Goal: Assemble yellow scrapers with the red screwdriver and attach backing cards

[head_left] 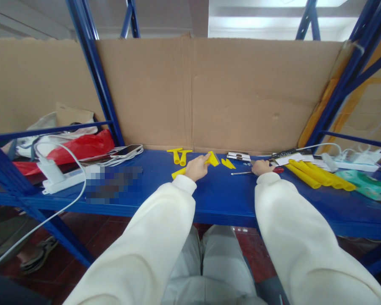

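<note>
My left hand (pixel 197 168) is closed round a yellow T-shaped piece; its wide end (pixel 213 159) shows past my fingertips and a yellow tube part (pixel 178 173) comes out by the wrist. Over a screwdriver (pixel 241 173) rests my right hand (pixel 262 167), fingers curled, with the red handle (pixel 278 170) showing on its right; what the fingers hold is hidden. Two yellow T-shaped pieces (pixel 183 157) lie behind my left hand. Small pointed yellow pieces (pixel 230 164) lie between the hands, near tiny metal parts (pixel 247 164) and a white-and-dark item (pixel 238 156).
Several yellow tubes (pixel 317 174), a green packet (pixel 366 184) and a power strip (pixel 355 165) lie on the right. On the left are a phone (pixel 126 151), a red bag (pixel 85 148) and a white power strip (pixel 66 180) with a cable. Cardboard (pixel 241 93) stands behind.
</note>
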`<move>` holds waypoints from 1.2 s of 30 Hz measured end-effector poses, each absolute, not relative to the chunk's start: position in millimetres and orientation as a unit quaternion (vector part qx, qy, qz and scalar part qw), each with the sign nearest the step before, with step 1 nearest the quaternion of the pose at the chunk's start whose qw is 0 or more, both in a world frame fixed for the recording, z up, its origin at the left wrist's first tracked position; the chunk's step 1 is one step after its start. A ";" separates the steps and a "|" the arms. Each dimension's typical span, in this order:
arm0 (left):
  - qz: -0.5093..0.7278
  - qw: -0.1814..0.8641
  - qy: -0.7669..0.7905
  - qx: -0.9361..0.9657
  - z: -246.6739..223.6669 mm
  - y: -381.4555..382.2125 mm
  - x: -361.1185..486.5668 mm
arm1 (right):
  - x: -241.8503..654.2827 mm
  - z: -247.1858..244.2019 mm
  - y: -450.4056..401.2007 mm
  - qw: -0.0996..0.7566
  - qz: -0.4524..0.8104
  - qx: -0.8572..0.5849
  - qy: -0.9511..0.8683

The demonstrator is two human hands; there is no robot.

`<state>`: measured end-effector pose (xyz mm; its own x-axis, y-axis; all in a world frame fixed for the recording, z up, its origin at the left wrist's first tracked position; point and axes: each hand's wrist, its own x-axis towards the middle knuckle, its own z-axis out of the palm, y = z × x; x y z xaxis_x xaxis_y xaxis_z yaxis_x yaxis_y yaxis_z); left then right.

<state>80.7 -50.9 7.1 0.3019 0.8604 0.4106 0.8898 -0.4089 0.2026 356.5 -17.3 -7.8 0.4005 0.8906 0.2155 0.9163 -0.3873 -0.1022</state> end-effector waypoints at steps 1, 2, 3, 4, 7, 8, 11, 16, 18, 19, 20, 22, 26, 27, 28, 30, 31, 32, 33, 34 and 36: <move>-0.233 0.031 -0.543 -0.806 7.3 -51.1 80.8 | 356.8 -8.3 -16.8 0.102 -0.055 -0.831 -0.545; -0.233 0.030 -0.542 -0.807 7.4 -51.2 80.8 | 357.2 -8.8 -16.6 0.103 -0.043 -0.831 -0.545; -0.234 0.030 -0.542 -0.807 7.4 -51.3 80.8 | 357.5 -9.1 -16.4 0.107 -0.035 -0.830 -0.546; -0.235 0.030 -0.541 -0.807 7.3 -51.3 80.8 | 357.8 -9.2 -16.2 0.117 -0.036 -0.826 -0.549; -0.239 0.031 -0.540 -0.806 6.9 -51.0 80.7 | 358.4 -8.3 -15.2 0.162 -0.035 -0.812 -0.560; -0.240 0.031 -0.540 -0.806 6.8 -50.9 80.6 | 358.3 -7.7 -14.7 0.178 -0.029 -0.806 -0.564; -0.240 0.029 -0.538 -0.808 6.9 -50.9 80.7 | 356.4 -5.0 -13.8 0.213 -0.005 -0.790 -0.575; -0.235 0.029 -0.537 -0.810 7.1 -51.1 81.0 | 349.0 -0.2 -17.2 0.249 0.023 -0.767 -0.590; -0.235 0.029 -0.536 -0.810 6.7 -50.9 81.1 | 345.6 1.5 -18.6 0.258 0.028 -0.757 -0.600; -0.236 0.030 -0.536 -0.810 6.4 -50.7 81.1 | 343.9 2.1 -18.9 0.260 0.027 -0.753 -0.604; -0.237 0.030 -0.536 -0.810 6.1 -50.6 81.1 | 342.2 2.5 -18.8 0.261 0.024 -0.750 -0.608; -0.238 0.031 -0.537 -0.809 5.7 -50.4 81.1 | 339.3 2.8 -17.8 0.263 0.019 -0.742 -0.616; -0.239 0.032 -0.535 -0.810 5.4 -50.3 81.0 | 335.4 1.9 -14.9 0.271 0.018 -0.729 -0.628; -0.239 0.033 -0.534 -0.810 5.4 -50.3 81.0 | 335.1 1.6 -14.4 0.271 0.019 -0.727 -0.630; -0.239 0.033 -0.534 -0.810 5.4 -50.3 81.0 | 335.0 1.3 -13.9 0.272 0.021 -0.725 -0.632; -0.240 0.032 -0.536 -0.809 5.5 -50.2 81.1 | 335.5 0.5 -13.1 0.273 0.022 -0.720 -0.638; -0.240 0.031 -0.537 -0.808 5.6 -50.3 81.1 | 336.1 0.1 -12.6 0.274 0.022 -0.718 -0.640; -0.240 0.030 -0.538 -0.807 5.8 -50.3 81.2 | 336.7 -0.5 -11.9 0.276 0.022 -0.714 -0.643; -0.240 0.029 -0.539 -0.807 6.0 -50.4 81.2 | 337.4 -1.1 -11.2 0.278 0.023 -0.711 -0.645; -0.239 0.029 -0.539 -0.807 6.3 -50.5 81.2 | 337.9 -1.7 -10.3 0.281 0.025 -0.708 -0.648; -0.237 0.028 -0.539 -0.808 6.7 -50.7 81.1 | 338.5 -3.0 -8.3 0.285 0.029 -0.707 -0.647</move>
